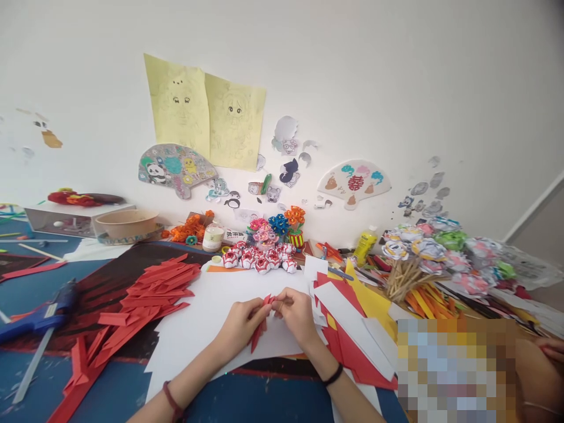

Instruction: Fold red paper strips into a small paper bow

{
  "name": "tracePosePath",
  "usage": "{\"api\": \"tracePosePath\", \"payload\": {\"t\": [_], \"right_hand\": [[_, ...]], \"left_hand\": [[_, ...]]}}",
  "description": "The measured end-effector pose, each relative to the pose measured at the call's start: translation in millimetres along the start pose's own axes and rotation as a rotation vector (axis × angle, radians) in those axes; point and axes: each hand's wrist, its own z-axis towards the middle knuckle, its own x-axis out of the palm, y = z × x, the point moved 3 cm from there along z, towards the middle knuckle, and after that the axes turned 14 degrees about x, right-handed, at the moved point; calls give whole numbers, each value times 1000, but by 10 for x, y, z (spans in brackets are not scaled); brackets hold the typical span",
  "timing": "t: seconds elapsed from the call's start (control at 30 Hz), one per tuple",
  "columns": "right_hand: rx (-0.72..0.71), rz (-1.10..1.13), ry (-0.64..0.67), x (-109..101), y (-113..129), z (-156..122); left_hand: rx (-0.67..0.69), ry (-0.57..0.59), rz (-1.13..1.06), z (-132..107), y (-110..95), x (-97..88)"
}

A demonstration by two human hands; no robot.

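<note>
Between my two hands is a small folded red paper strip (258, 337), its pointed end hanging below the fingers. My left hand (243, 322) pinches it from the left side. The fingertips of my right hand (294, 310) close on its upper end, which is partly hidden by the fingers. Both hands are over white paper sheets (211, 302) on the table. To the left lies a heap of folded red paper strips (150, 299). Just beyond the sheets sit several red-and-white paper flowers (262, 258).
A blue glue gun (55, 311) lies at the left. Red and yellow paper sheets (348, 346) lie on the right, near a bunch of paper flowers on sticks (427, 252). A yellow bottle (365, 247) stands by the wall. Another person's arm (540, 376) shows at the right edge.
</note>
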Motion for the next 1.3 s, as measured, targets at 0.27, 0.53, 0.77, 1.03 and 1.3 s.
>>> {"api": "tracePosePath", "payload": {"t": [0.27,0.53,0.77,1.03,1.3], "right_hand": [[-116,-75,12,8,-105,46],[-115,-21,4,4,-102,63],[-145,-43,-30,-16,-125,55],[-143,-19,-20,-14,-142,65],[-138,-81,-69,-20,-125,55]], "left_hand": [[-42,33,-117,8,91,30],[-32,39,-135,25,73,13],[-11,45,-120,30,71,15],[-18,59,-144,26,81,21],[-18,49,-107,20,72,27]]}}
